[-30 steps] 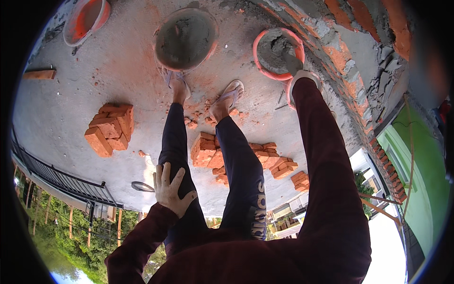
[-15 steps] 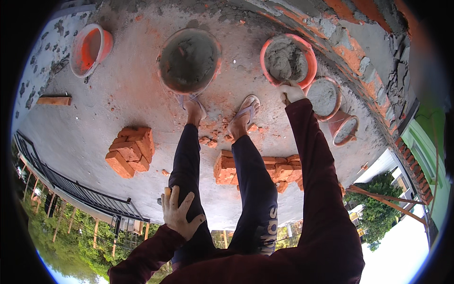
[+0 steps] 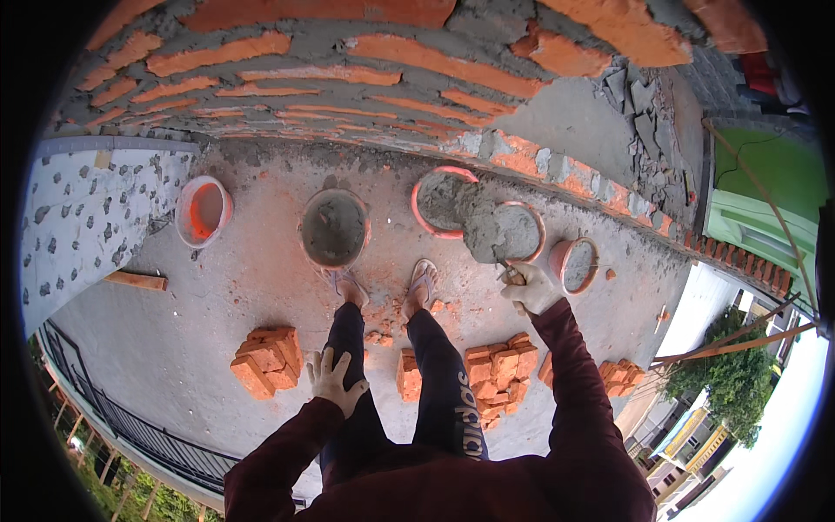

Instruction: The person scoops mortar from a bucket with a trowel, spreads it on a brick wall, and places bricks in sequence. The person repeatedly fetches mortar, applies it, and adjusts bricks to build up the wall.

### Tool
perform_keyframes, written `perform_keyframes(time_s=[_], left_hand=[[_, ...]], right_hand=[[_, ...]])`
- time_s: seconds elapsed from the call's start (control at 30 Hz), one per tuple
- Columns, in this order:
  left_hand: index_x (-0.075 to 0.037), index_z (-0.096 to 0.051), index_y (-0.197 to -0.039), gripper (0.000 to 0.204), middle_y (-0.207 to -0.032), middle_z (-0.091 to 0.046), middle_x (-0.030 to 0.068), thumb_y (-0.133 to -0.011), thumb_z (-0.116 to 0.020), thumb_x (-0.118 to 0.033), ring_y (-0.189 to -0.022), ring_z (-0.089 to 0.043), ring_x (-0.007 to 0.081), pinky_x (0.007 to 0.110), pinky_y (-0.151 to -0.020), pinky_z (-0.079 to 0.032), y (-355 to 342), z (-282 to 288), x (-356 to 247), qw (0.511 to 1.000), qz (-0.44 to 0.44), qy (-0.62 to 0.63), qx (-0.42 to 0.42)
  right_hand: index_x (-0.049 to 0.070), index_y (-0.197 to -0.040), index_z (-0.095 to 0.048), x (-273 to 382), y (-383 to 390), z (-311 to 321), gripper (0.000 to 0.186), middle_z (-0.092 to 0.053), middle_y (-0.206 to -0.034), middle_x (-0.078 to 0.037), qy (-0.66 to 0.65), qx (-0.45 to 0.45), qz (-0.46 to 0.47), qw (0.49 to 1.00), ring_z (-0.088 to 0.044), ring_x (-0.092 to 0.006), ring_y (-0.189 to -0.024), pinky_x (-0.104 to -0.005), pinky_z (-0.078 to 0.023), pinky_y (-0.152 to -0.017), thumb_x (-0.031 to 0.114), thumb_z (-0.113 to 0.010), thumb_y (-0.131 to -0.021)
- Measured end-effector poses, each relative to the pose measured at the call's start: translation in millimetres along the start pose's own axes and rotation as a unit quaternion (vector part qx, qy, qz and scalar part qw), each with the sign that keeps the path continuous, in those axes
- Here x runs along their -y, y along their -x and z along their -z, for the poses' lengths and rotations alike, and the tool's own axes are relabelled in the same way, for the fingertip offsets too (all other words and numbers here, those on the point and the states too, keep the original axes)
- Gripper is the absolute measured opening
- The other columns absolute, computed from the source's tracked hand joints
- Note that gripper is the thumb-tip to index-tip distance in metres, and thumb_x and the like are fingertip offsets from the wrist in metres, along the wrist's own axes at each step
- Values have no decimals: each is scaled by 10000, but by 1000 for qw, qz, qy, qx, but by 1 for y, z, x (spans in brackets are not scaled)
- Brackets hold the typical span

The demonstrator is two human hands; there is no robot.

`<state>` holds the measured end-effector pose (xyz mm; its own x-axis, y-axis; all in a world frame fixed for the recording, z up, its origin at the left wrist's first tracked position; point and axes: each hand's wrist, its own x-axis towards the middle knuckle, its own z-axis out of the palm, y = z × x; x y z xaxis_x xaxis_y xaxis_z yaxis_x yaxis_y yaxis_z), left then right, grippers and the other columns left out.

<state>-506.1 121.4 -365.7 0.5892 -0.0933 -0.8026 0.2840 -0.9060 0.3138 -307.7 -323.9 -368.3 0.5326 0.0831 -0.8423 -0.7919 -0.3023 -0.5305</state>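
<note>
Head view | mortar-caked, brown-handled trowel [image 3: 487, 241] is gripped by the right hand [image 3: 537, 291], blade pointed ahead and leftward toward round, orange-rimmed mortar tub [image 3: 442, 233] | left hand [image 3: 336, 383], fingers spread, is rested on dark-trousered left leg [image 3: 345, 335]

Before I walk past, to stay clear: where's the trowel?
Head view, right of centre: the trowel is in the right hand, by the red-rimmed mortar bucket.

Building site: open-air masonry area.
From where I stand, the indicators are: unplastered brick wall [image 3: 383, 54]; tubs [image 3: 560, 256] of grey mortar [image 3: 330, 228]; brick stacks [image 3: 268, 361] on bare concrete floor [image 3: 196, 317]; railing [image 3: 130, 418] at the edge; tree [image 3: 731, 374] and houses [image 3: 691, 448] beyond.
</note>
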Motion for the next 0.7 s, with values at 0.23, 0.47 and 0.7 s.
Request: perform_keyframes(time_s=[0.23,0.47,0.7], left_hand=[[-154,-532,-1484,691,-1592,-409,195,-943,-581,-582,-1484,-295,481,568,-1224,-245,-24,74,12,991,-57,-62,-100],[-144,-582,-1433,625,-1558,-462,182,-966,-568,-559,-1469,-366,365,505,-1211,-297,-52,138,64,988,-40,-86,-125],[-74,-623,-1397,685,-1465,-542,265,-933,-618,-578,-1374,-489,422,491,-1166,-380,-20,134,62,965,80,105,-227]], right_hand=[[-15,-986,-605,252,316,23,209,-556,-592,9,189,33,33,981,-560,-108,-453,-276,-424,-420,61,-720,-829],[-23,-946,-614,435,396,60,228,-573,-633,1,287,1,203,936,-559,-101,-423,-247,-451,-405,79,-738,-784],[-2,-940,-593,515,364,71,151,-541,-642,-26,448,-106,283,841,-581,-148,-461,-302,-444,-415,112,-652,-862]])
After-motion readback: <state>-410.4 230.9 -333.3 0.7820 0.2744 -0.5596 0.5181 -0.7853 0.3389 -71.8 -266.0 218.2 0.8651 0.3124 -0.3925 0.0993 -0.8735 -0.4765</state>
